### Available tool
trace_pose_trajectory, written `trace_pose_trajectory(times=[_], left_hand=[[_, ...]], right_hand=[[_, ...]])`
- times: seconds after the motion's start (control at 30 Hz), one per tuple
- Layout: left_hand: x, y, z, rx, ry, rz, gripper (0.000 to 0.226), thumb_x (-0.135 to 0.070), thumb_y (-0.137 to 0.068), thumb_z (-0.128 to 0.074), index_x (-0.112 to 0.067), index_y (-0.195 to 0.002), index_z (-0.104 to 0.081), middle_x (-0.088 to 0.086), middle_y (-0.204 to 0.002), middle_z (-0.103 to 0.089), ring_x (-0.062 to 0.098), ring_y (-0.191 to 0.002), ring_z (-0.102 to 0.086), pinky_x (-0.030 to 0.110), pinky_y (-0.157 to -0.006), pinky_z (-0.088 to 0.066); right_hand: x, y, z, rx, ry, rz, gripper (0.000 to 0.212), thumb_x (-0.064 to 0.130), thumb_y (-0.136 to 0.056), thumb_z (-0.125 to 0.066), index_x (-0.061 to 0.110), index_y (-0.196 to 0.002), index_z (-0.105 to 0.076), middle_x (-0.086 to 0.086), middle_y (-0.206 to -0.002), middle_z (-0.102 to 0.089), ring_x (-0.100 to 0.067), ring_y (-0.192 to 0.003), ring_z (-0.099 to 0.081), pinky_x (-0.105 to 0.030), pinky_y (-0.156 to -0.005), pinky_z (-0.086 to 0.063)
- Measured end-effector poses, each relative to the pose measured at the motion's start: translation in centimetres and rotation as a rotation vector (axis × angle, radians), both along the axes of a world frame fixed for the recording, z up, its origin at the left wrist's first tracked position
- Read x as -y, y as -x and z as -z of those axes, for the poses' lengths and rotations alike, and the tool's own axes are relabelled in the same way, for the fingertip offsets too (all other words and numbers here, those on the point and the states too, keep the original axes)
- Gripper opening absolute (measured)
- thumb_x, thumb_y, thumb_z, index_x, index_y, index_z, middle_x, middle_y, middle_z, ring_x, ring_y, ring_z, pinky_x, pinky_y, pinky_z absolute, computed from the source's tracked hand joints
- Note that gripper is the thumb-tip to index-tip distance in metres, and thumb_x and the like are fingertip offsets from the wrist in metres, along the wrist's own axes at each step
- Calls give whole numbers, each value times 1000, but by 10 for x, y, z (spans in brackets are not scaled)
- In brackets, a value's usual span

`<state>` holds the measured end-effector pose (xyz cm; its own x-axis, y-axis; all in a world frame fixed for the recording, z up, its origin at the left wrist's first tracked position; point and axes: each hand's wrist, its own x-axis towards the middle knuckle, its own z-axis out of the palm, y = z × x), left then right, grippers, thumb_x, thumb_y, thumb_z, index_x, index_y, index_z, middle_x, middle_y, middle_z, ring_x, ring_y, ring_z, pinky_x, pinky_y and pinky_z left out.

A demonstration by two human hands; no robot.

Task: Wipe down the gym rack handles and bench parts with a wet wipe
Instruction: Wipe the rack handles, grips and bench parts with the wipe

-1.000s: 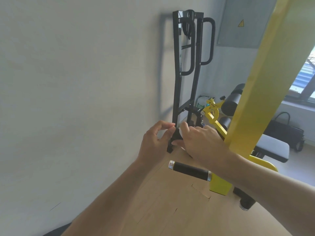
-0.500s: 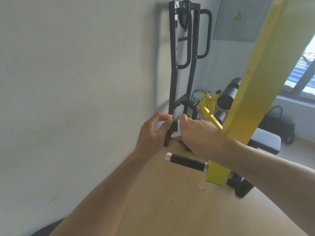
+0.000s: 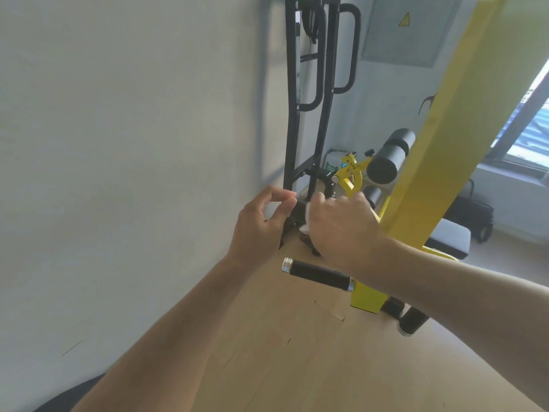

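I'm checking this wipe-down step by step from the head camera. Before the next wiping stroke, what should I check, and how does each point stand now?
1. Wet wipe in hand: ok, the right hand grips it.
2. Wipe on a rack part: ok, it lies against the black handle between the hands.
3. Handle steadied: ok, the left hand pinches its near end with fingertips.
4. Wipe still wet: cannot tell, only a small white edge shows.
5. Foam grip below wiped: cannot tell, no moisture is visible; nothing touches it.
6. Room to stroke: ok, the yellow post stands clear to the right of the right hand.
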<state>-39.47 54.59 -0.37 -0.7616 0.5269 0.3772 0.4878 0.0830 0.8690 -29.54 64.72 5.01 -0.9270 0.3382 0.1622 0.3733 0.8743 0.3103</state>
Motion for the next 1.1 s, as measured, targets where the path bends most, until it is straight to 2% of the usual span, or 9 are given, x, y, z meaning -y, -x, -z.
trace_pose_trajectory(times=[0.17, 0.27, 0.33, 0.53, 0.63, 0.77, 0.9, 1.0, 1.1], left_hand=[[4, 5, 0, 19, -15, 5, 11, -28, -99, -60, -23, -101, -70, -15, -97, -73, -10, -88, -65, 0, -73, -42], [4, 8, 3, -4, 24, -21, 7, -31, -99, -59, -31, -100, -67, -26, -95, -68, -16, -94, -58, -3, -81, -39], [2, 5, 6, -4, 31, -26, 9, -32, -99, -59, -40, -97, -64, -31, -91, -66, -13, -95, -59, 3, -85, -43], [-4, -8, 11, -16, -5, -74, 10, -36, -100, -57, -36, -105, -65, -25, -101, -67, -8, -100, -60, 11, -90, -45], [0, -18, 13, 34, -6, -139, 22, -35, -98, -60, -34, -120, -65, -25, -116, -65, -19, -107, -53, 7, -99, -39], [27, -60, 24, 173, -29, -276, 37, -40, -95, -64, -37, -132, -59, -26, -133, -60, -8, -126, -50, 15, -106, -33], [47, -136, 35, 434, -163, -229, 26, -43, -98, -50, -31, -105, -72, -8, -103, -76, 5, -97, -70, 29, -87, -53], [53, -191, 57, 507, -192, -244, 43, -54, -94, -48, -19, -100, -73, 6, -95, -74, 13, -84, -68, 26, -72, -52], [54, -246, 77, 494, -252, -369, 69, -75, -84, -52, -11, -102, -71, 18, -95, -69, 29, -88, -66, 50, -84, -51]], right_hand=[[1, 20, 12, -78, 81, -47, 24, 30, -102, -40, 10, -113, -49, -2, -94, -61, -25, -87, -63, -41, -81, -43], [-8, -21, 5, 209, -280, 101, 30, 24, -98, -41, 4, -121, -47, -7, -87, -62, -31, -95, -63, -58, -112, -24], [-10, -45, 2, 405, -523, 37, 38, 18, -96, -49, -1, -129, -45, -9, -85, -59, -34, -96, -63, -66, -114, -7], [3, -60, -12, 463, -558, 21, 43, 19, -98, -44, -3, -134, -46, -18, -98, -61, -51, -121, -49, -71, -113, 2], [9, -76, -17, 163, -189, -120, 47, 8, -91, -21, 8, -117, -60, -12, -105, -59, -37, -110, -51, -54, -106, -31], [18, -96, -13, -158, 821, -189, 22, 17, -97, -55, 36, -108, -62, 18, -84, -51, 2, -78, -49, -7, -66, -36], [19, -111, 20, -404, 1393, -23, 24, 36, -80, -81, 30, -91, -60, 9, -71, -70, -2, -52, -55, -12, -44, -41], [20, -134, 51, -374, 1507, -72, 17, 37, -79, -80, 24, -83, -70, 10, -68, -71, -6, -53, -59, -16, -48, -45], [21, -171, 76, -253, 1533, -147, 19, 41, -80, -78, 22, -80, -74, 5, -67, -71, -5, -51, -57, -22, -48, -45]])
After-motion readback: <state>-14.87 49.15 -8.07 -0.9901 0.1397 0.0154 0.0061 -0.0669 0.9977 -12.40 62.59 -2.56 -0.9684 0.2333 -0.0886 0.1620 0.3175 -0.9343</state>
